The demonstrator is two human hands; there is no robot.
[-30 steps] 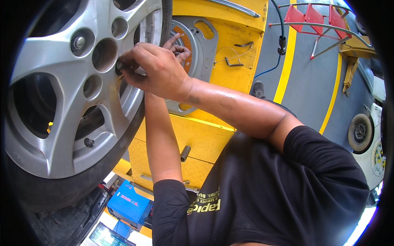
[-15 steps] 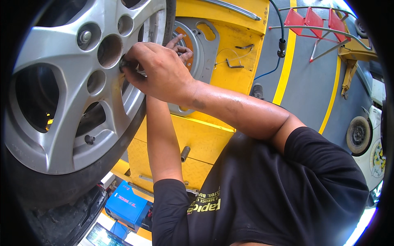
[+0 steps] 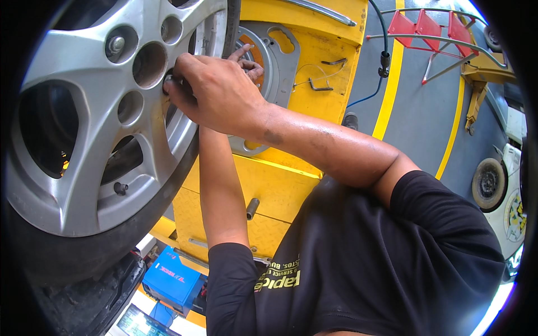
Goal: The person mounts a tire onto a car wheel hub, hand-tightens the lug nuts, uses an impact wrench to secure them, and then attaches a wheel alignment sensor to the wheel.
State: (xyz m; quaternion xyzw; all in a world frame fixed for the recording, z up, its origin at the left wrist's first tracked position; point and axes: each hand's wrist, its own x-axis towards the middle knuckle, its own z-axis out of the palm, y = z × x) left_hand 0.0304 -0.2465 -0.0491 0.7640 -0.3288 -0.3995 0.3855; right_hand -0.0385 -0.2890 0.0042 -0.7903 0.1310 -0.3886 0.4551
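Observation:
A silver alloy wheel [image 3: 84,129] with a black tyre [image 3: 129,224] fills the left side. One lug nut [image 3: 116,46] sits in an upper lug hole. My right hand [image 3: 216,89] is closed in a pinch at another lug hole, right of the wheel's centre bore [image 3: 149,65]. A small dark part shows at its fingertips, too hidden to name. Behind it is my left hand [image 3: 249,63], mostly covered; its visible fingers are apart, one stretched out and another bent. Its palm is hidden. Past these fingers lies a grey metal plate [image 3: 288,61] with an orange disc.
A yellow tool cabinet [image 3: 330,50] stands behind my hands, with hex keys [image 3: 321,85] and a thin wire on top. A cable [image 3: 385,42] hangs at its right. Further off are red steps [image 3: 428,33] and another vehicle's wheel [image 3: 489,183]. A blue box [image 3: 171,274] sits below the tyre.
My right hand has shifted very slightly left and up at the lug hole, its fingers still pinched. The left hand stays in nearly the same place.

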